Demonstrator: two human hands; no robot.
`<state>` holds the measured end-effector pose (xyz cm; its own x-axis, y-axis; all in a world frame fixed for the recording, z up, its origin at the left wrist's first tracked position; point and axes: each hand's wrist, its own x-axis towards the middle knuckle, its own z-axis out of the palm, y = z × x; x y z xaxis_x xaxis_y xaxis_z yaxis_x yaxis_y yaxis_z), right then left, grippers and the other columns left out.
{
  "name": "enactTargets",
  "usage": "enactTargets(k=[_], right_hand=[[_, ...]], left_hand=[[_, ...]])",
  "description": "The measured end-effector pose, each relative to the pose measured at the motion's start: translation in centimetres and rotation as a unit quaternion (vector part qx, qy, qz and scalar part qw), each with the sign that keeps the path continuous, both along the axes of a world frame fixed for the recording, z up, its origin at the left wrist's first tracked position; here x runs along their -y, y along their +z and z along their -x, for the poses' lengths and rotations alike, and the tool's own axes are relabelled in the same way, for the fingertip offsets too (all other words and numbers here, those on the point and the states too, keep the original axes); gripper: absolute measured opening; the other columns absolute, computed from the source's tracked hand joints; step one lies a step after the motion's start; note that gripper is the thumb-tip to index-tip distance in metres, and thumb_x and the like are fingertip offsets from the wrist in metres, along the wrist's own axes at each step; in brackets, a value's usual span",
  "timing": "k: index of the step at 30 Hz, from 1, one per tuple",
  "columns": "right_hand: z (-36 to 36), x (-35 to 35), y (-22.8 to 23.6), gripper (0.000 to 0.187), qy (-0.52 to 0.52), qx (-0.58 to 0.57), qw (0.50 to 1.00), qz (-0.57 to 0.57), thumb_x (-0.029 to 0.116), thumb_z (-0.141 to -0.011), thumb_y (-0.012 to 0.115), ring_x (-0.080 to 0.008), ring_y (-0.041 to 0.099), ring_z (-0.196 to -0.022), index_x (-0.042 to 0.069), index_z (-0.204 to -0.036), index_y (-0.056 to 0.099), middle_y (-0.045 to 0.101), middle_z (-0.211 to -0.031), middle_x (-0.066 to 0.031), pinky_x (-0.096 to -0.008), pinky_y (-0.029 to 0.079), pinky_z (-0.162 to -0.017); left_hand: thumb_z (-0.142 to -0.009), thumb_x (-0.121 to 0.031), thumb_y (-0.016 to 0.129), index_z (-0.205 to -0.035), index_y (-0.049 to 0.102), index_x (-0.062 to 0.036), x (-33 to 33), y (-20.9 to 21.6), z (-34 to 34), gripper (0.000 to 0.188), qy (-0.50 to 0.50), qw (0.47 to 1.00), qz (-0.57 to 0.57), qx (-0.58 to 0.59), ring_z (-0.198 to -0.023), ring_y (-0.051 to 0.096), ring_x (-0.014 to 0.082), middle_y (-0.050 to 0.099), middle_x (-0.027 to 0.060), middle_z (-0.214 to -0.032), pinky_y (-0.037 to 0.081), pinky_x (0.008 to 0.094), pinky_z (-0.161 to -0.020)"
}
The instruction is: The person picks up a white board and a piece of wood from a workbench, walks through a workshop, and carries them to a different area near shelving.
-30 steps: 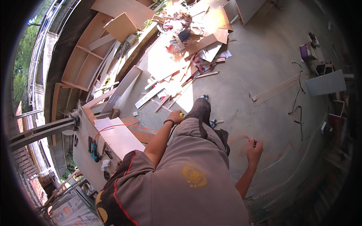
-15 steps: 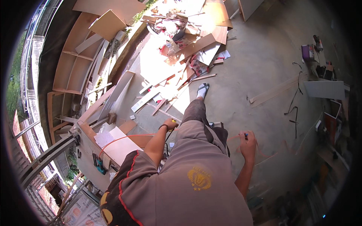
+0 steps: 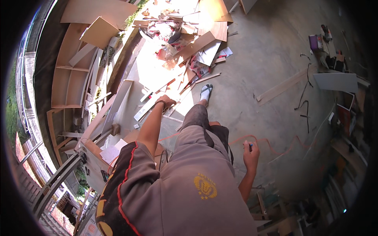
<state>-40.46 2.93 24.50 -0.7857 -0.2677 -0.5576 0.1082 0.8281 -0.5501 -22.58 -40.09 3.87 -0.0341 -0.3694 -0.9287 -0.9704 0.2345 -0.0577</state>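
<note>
The right hand (image 3: 251, 156) is closed around a small dark tool tip, with the orange hose (image 3: 275, 146) looping just beyond the fingers. The left hand (image 3: 166, 101), curled shut, has been lifted from knee level out toward the scrap boards (image 3: 157, 94); the yellow thing gripped earlier is hidden. The open shelf carcass (image 3: 69, 78) far left appears empty.

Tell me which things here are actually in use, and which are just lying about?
In hand: orange hose, held by the right hand; left hand, raised, its grip unclear.

Lying about: wood offcuts, long plank, shelf frame, black cables.
</note>
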Motion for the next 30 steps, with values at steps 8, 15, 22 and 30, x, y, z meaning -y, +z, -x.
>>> enactTargets(k=[8, 15, 22, 30], right_hand=[[-1.5, -3.0, -0.2, 0.029, -0.025, -0.023, 0.998, -0.050, 0.028, -0.093, 0.061, -0.0342, 0.063, -0.087, 0.000, -0.095, 0.068, 0.063, -0.094, -0.0170, -0.0416, 0.050, -0.077], [-9.3, -6.9, -0.7, 0.033, -0.154, -0.103, 0.982, -0.043, 0.032, -0.093, 0.054, -0.0327, 0.064, -0.093, 0.003, -0.094, 0.069, 0.064, -0.095, -0.0168, -0.0435, 0.052, -0.082], [-25.4, -10.4, -4.2, 0.034, -0.309, -0.067, 0.948, -0.049, 0.034, -0.093, 0.055, -0.0334, 0.064, -0.093, 0.004, -0.093, 0.070, 0.063, -0.093, -0.0169, -0.0449, 0.052, -0.080], [-40.9, -14.4, -5.6, 0.037, -0.443, -0.050, 0.893, -0.059, 0.037, -0.092, 0.055, -0.0368, 0.063, -0.088, 0.003, -0.084, 0.067, 0.061, -0.091, -0.0205, -0.0471, 0.050, -0.080]], left_hand=[[-0.075, -0.035, 0.070, -0.088, 0.074, -0.0039, -5.2, -9.3, -10.8, 0.034, -0.218, 0.970, -0.111, 0.006, -0.088, 0.070, 0.0254, 0.072, 0.0187, -0.092, 0.055, 0.0390, -0.078], [-0.086, -0.030, 0.057, -0.080, 0.069, -0.0023, -6.2, -10.8, -4.9, 0.030, -0.479, 0.818, -0.200, -0.250, -0.065, 0.067, 0.0268, 0.068, 0.0175, -0.073, 0.052, 0.0406, -0.062], [-0.079, -0.029, 0.063, -0.076, 0.058, -0.0021, -4.7, -2.2, 5.6, 0.027, -0.195, 0.956, -0.075, -0.205, -0.043, 0.047, 0.0166, 0.048, 0.0055, -0.056, 0.041, 0.0317, -0.043], [-0.082, -0.035, 0.060, -0.085, 0.057, -0.0038, -9.3, -5.0, 4.2, 0.032, -0.326, 0.912, -0.131, -0.212, -0.049, 0.049, 0.0186, 0.048, 0.0062, -0.066, 0.044, 0.0323, -0.048]])
